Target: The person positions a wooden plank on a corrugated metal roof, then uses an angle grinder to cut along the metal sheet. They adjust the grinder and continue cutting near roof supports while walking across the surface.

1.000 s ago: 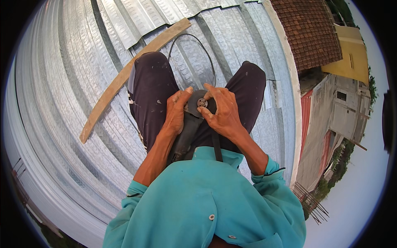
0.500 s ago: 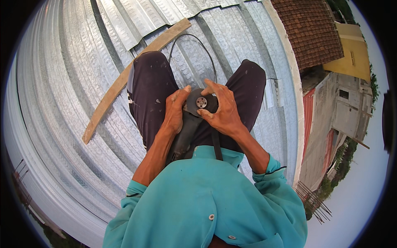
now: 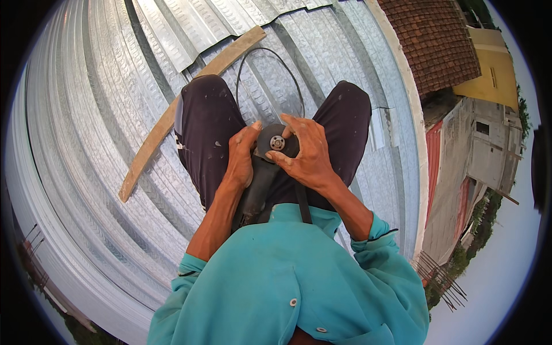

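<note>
An angle grinder (image 3: 260,187) lies between my thighs, its dark body pointing back toward my shirt and its head away from me. On the head sits a dark round disc (image 3: 267,137) with a metal flange nut (image 3: 277,143) at its centre. My left hand (image 3: 241,152) is wrapped round the grinder's head from the left, thumb up beside the disc. From the right, my right hand (image 3: 307,150) has thumb and fingers curled round the disc, their tips close to the nut. The undersides of both grips are hidden.
Ribbed metal roofing sheets (image 3: 98,115) spread beneath me, with an overlapping sheet edge ahead. A wooden plank (image 3: 146,152) lies slantwise at the left. A black cable (image 3: 270,48) loops between my knees. The roof's pale edge (image 3: 415,121) runs along the right, with buildings below.
My right thumb and fingers have shifted slightly left over the disc, near the nut. My left hand keeps its hold on the grinder. The view has tilted a little.
</note>
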{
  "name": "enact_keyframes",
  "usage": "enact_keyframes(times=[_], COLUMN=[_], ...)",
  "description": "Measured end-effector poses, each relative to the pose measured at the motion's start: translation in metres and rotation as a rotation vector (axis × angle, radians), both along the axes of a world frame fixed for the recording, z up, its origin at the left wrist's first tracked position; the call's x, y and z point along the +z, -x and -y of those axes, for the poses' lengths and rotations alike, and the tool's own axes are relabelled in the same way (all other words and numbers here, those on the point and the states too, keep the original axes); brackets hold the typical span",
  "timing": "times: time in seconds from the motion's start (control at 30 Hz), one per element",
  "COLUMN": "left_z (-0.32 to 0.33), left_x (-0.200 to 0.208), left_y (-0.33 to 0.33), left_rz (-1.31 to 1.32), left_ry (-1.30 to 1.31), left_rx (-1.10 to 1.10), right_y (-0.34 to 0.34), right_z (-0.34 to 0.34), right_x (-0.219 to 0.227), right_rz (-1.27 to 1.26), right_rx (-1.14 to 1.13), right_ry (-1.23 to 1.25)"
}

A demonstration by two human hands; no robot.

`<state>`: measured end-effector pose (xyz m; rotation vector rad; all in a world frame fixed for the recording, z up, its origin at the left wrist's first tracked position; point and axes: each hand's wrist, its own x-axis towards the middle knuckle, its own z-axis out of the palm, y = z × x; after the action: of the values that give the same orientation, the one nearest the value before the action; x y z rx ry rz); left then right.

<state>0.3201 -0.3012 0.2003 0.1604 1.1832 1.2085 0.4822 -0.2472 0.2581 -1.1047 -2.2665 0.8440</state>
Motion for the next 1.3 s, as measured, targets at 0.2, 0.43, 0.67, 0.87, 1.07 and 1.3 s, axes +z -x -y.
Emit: enact_keyframes(times=[0.2, 0.43, 0.67, 0.87, 1.07, 1.3], left_z=[-0.001, -0.002, -0.003, -0.002, 0.003, 0.003], left_x=[0.0, 0.003, 0.007, 0.003, -0.004, 0.006], left_y=[0.001, 0.003, 0.0, 0.002, 0.004, 0.002], left_rz=[-0.013, -0.014, -0.002, 0.004, -0.02, 0.001], left_ry=[-0.017, -0.014, 0.0, -0.012, -0.015, -0.001], left_rx=[-0.013, -0.014, -0.014, -0.012, -0.021, -0.007], right_y=[0.001, 0.006, 0.003, 0.002, 0.006, 0.001], right_z=[-0.005, -0.006, -0.005, -0.008, -0.003, 0.0], right_x=[0.01, 0.007, -0.004, -0.004, 0.005, -0.01], right_rz=[-0.023, -0.052, -0.023, -0.041, -0.021, -0.053], right_rx=[0.042, 0.059, 0.043, 0.073, 0.003, 0.023], right_ry=[0.027, -0.007, -0.032, -0.029, -0.013, -0.01])
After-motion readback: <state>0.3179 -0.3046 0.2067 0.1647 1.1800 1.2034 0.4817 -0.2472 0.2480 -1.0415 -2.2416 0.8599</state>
